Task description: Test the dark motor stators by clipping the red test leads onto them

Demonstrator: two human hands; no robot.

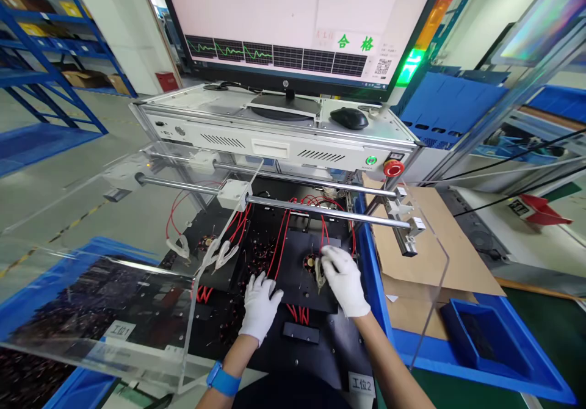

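Both my hands wear white gloves and work on a black test fixture strung with red wires. My left hand lies on the fixture with its fingers spread, holding nothing that I can see. My right hand is curled at a small round coil part seated in the fixture, fingers pinched on a clear test clip beside it. Two more clear clips hang on red leads to the left. A blue band is on my left wrist.
A monitor with waveforms and green characters stands on a white test unit with a red stop button. A clear guard and steel rail cross above. Blue trays, cardboard at right; blue shelving at far left.
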